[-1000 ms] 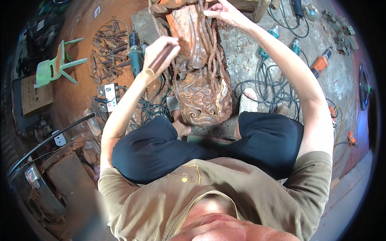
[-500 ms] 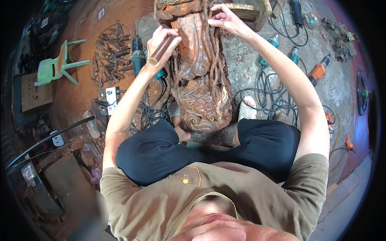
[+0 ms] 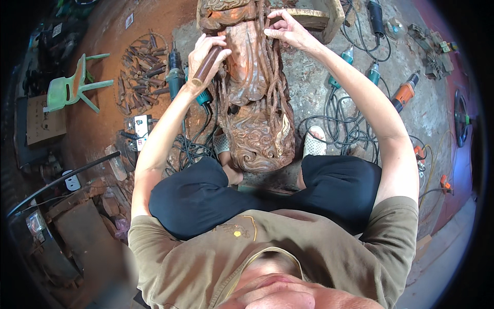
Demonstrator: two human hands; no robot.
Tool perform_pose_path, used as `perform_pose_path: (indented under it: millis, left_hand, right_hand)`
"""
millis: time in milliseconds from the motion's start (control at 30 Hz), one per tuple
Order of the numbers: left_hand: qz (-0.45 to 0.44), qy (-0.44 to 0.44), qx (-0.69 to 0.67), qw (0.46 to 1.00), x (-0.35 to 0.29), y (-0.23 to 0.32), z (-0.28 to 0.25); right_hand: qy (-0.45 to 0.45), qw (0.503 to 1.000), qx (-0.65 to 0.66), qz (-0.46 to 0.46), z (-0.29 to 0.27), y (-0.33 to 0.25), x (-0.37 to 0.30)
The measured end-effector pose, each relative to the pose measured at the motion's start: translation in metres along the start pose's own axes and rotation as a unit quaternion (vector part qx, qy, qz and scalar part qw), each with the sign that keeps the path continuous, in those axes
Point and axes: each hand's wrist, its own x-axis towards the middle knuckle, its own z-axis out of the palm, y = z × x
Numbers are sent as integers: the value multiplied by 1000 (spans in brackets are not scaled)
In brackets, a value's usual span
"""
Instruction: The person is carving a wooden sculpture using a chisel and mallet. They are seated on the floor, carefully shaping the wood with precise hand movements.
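Carving (image 3: 260, 139), one, brown wood, stands on the floor (image 3: 311, 77) between the knees, top running out of frame. Progress, my judgement: shaping looks well along. Swirls at the near end are cut, long folds and twisted strands stand clear, no raw block seen. The smooth middle shows a paler orange patch, maybe freshly worked or just lit; can't tell which. What is left can't be read off; upper part is cropped.

Hands: two. Left hand (image 3: 206, 57) has its fingers wrapped round one wooden handle (image 3: 206, 67), butt end toward the person, by the left edge of the carving; working end hidden. Right hand (image 3: 288, 32) is at the opposite edge, thumb and forefinger apart, others curled, nothing seen held; contact with the carving unclear.

Other counts: one heap of handled tools (image 3: 144, 77) at left, overlapping, too tangled to count. Power tools: two teal ones left of the carving, nearer one (image 3: 175, 80); at right, one black (image 3: 376, 19), one orange (image 3: 404, 93), and seemingly two teal, farther right one (image 3: 374, 74), forearm partly in the way. Cords tangled, not countable. One green chair (image 3: 67, 87), one box (image 3: 46, 123), one white power strip (image 3: 141, 133), two white slippers, right one (image 3: 315, 143).
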Motion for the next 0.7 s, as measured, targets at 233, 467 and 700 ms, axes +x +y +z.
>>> perform_pose_path:
  millis: [233, 467, 700]
  left_hand:
    - [-9, -139, -43, 989, -17, 14, -25]
    - [-4, 1, -28, 1000, -6, 12, 1]
    - [-84, -24, -101, 991, -28, 35, -31]
  right_hand:
    - [10, 1000, -1, 10, 5, -15, -4]
    - [56, 995, -75, -31, 6, -19, -9]
    - [108, 817, -465, -324, 31, -64, -15]
